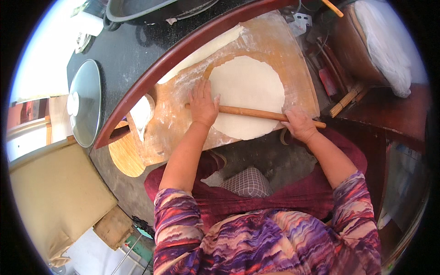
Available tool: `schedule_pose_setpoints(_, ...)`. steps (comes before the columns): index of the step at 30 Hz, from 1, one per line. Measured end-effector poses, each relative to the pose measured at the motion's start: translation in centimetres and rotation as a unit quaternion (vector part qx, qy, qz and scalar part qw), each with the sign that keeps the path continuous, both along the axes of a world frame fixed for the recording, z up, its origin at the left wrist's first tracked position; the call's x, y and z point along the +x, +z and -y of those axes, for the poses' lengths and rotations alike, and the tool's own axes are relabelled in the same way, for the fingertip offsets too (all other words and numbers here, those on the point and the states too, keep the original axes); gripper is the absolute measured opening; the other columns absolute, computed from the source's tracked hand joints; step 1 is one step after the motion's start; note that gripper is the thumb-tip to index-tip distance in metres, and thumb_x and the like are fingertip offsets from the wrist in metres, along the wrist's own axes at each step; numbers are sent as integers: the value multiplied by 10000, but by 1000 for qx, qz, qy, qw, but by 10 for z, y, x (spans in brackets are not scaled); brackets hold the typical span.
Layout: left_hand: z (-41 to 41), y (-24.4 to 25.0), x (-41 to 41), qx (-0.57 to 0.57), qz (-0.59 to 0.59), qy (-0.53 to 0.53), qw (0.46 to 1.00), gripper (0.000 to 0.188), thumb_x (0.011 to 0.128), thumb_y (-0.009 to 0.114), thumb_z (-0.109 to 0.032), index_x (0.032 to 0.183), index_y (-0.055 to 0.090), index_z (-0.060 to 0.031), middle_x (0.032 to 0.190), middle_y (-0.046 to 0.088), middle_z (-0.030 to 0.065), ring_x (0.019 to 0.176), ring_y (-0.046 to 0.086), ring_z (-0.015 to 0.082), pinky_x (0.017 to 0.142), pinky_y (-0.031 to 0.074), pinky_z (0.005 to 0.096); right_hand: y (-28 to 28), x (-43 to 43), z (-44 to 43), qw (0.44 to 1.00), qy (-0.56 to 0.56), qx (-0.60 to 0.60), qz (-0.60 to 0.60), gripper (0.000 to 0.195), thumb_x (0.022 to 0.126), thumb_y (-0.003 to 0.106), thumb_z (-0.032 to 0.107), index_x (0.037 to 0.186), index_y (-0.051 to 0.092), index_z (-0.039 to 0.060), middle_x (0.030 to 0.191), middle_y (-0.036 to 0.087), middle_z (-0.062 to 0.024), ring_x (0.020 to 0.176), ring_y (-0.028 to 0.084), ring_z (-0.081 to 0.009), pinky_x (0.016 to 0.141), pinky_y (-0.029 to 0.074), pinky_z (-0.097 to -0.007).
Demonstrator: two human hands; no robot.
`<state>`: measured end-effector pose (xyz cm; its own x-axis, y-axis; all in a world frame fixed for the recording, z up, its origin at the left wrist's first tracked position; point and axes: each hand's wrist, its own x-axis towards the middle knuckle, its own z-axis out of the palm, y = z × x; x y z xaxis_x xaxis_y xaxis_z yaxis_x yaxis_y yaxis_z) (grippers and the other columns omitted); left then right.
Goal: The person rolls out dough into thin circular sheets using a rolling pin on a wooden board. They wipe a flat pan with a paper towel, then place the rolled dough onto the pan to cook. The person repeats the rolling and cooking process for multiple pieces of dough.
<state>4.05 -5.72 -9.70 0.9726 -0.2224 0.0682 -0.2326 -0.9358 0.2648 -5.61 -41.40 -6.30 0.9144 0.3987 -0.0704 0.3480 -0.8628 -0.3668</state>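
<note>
A thin round sheet of dough lies on a floured wooden board. Across its lower part runs a long wooden rolling pin. My left hand lies on the pin near its left end, fingers stretched out and pointing away from me. At the other side my right hand is curled over the pin, a short length of which sticks out past it. Under the red-brown curved rim, a long pale strip of dough rests at the board's far edge. White flour sits in a container at the board's left.
The red-brown curved rim arches over the board's far side. Beyond it are a glass lid and a black pan. A brown pot with a plastic cover and a bundle of thin sticks stand at the right.
</note>
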Motion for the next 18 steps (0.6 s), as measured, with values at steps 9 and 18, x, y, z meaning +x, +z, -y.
schedule_pose_setpoints(9,-2,19,107,-53,158,10,986,522,903,609,-221,1352,482,13,1388,511,210,1309,447,390,1122,298,514,-1,42,34,997,-49,-9,56,344,799,722,201,1051,555,37,1014,563,-172,956,566,-368,835,492,-456)
schedule_pose_setpoints(18,57,24,183,-25,-32,-18,999,683,886,647,-400,1447,428,-76,1461,442,243,1340,443,379,1130,336,454,7,89,50,994,-34,13,103,387,833,717,294,1097,573,50,1089,586,-173,1050,568,-370,885,490,-443)
